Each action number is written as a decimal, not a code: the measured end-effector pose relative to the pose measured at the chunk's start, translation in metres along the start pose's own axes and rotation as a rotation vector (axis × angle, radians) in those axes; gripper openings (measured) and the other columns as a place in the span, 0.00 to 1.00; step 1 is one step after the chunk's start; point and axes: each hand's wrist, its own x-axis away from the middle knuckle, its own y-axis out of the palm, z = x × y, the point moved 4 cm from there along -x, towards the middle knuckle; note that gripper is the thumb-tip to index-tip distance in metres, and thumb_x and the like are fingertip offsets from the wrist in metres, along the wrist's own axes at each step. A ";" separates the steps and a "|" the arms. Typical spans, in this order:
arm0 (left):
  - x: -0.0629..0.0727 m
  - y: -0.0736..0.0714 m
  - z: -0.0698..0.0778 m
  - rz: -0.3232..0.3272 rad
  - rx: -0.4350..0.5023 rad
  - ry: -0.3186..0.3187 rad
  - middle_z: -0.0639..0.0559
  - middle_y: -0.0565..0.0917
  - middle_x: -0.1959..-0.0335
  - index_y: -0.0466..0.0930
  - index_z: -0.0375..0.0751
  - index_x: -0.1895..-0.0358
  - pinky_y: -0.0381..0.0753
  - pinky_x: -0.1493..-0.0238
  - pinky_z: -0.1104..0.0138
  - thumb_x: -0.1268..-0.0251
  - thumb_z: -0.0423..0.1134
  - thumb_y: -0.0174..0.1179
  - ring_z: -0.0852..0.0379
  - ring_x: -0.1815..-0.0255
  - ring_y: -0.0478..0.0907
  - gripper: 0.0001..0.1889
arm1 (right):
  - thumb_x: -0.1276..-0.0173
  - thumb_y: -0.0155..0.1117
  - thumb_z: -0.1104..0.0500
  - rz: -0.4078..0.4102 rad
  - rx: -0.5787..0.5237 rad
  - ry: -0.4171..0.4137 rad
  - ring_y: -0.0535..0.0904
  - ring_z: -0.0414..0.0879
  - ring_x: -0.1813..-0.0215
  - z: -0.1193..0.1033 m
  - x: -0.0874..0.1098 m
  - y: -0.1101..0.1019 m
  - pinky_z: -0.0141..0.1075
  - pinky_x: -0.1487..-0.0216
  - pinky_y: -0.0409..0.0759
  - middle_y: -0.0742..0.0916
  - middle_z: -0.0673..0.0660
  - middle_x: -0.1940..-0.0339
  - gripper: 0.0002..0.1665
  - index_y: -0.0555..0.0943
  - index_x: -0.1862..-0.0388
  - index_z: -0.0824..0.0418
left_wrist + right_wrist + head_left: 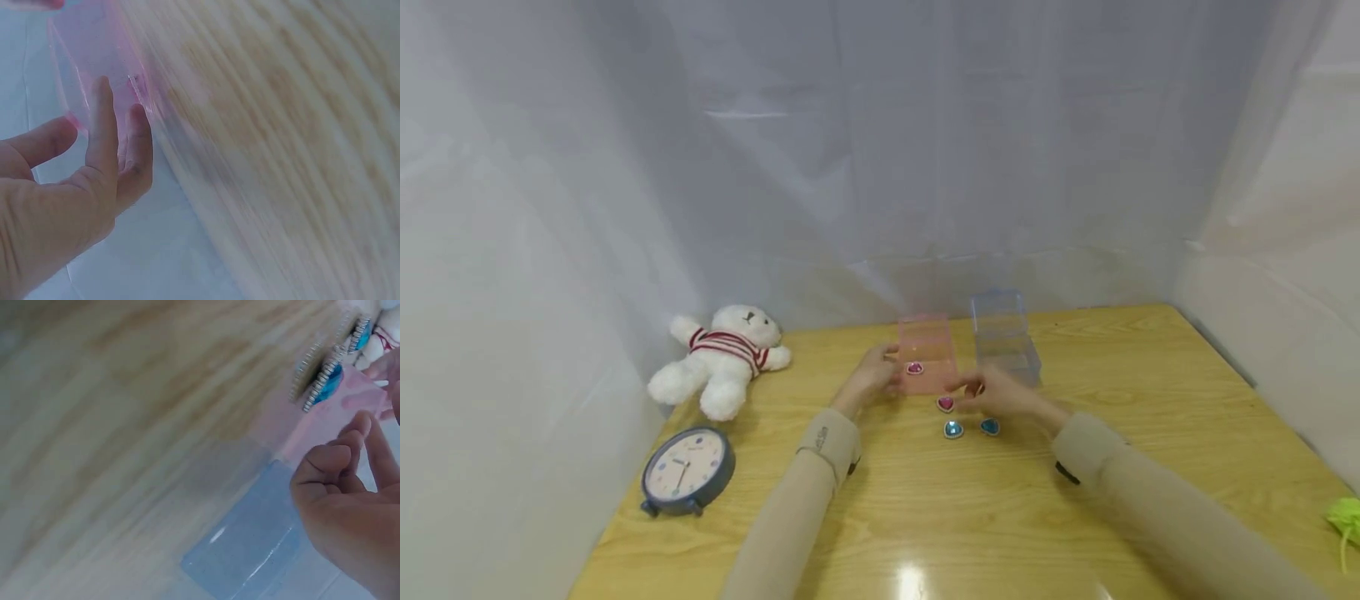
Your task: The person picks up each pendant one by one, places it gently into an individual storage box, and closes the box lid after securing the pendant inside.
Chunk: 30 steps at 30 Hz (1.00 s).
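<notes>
A pink see-through box (928,385) stands with its lid up at the back of the table, one pink gem (913,367) inside it. My left hand (877,372) is at the box's left side, its fingers parted and loosely bent beside the pink wall (94,56). Just in front of the box lies a second pink gem (945,403) with a silvery beaded rim. The right hand (1000,392) hovers close by it, forefinger stretched toward the box and other fingers bent, no gem showing between them. Two blue gems (952,429) (989,427) lie nearer to me.
Right of the pink box, a bluish see-through box (1015,358) has its lid raised. A white teddy bear (726,354) in a striped top lies at the left, behind a round blue clock (688,469). Something bright green (1347,518) is at the right edge.
</notes>
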 end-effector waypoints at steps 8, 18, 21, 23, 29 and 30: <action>0.001 -0.002 -0.001 -0.003 -0.005 0.018 0.27 0.73 0.28 0.56 0.32 0.18 0.91 0.45 0.53 0.20 0.27 0.46 0.49 0.59 0.81 0.30 | 0.29 0.74 0.58 -0.016 0.153 0.100 0.69 0.38 0.78 0.001 -0.007 0.012 0.27 0.77 0.67 0.83 0.52 0.76 0.27 0.83 0.35 0.67; -0.001 -0.001 -0.002 -0.008 -0.004 0.016 0.28 0.72 0.28 0.56 0.33 0.18 0.91 0.43 0.51 0.18 0.28 0.46 0.48 0.58 0.82 0.29 | 0.34 0.78 0.56 0.058 0.464 0.074 0.81 0.42 0.63 -0.009 -0.015 0.023 0.36 0.61 0.83 0.89 0.52 0.64 0.15 0.87 0.51 0.59; -0.002 0.000 -0.003 -0.011 0.002 0.014 0.28 0.72 0.28 0.56 0.33 0.18 0.91 0.45 0.53 0.18 0.29 0.46 0.49 0.59 0.81 0.29 | 0.35 0.79 0.55 0.066 0.477 0.072 0.83 0.45 0.60 -0.008 -0.015 0.023 0.40 0.58 0.84 0.90 0.53 0.63 0.15 0.87 0.52 0.58; -0.002 0.000 -0.003 -0.007 0.008 0.013 0.28 0.72 0.28 0.57 0.33 0.18 0.91 0.44 0.53 0.18 0.29 0.46 0.50 0.58 0.81 0.29 | 0.35 0.79 0.55 0.069 0.465 0.068 0.85 0.46 0.58 -0.006 -0.016 0.023 0.42 0.56 0.86 0.91 0.54 0.60 0.16 0.87 0.51 0.58; -0.001 0.000 -0.003 0.001 0.011 0.013 0.28 0.72 0.29 0.57 0.32 0.18 0.91 0.43 0.53 0.19 0.28 0.47 0.49 0.56 0.80 0.29 | 0.34 0.78 0.53 0.066 0.489 0.056 0.86 0.46 0.59 -0.004 -0.017 0.022 0.41 0.59 0.86 0.92 0.53 0.61 0.15 0.88 0.52 0.57; -0.002 0.000 -0.004 -0.002 0.012 0.012 0.28 0.72 0.29 0.57 0.32 0.18 0.91 0.43 0.53 0.19 0.29 0.47 0.49 0.56 0.80 0.29 | 0.34 0.78 0.52 0.064 0.507 0.056 0.85 0.44 0.60 -0.004 -0.017 0.022 0.40 0.61 0.84 0.92 0.52 0.62 0.14 0.88 0.54 0.55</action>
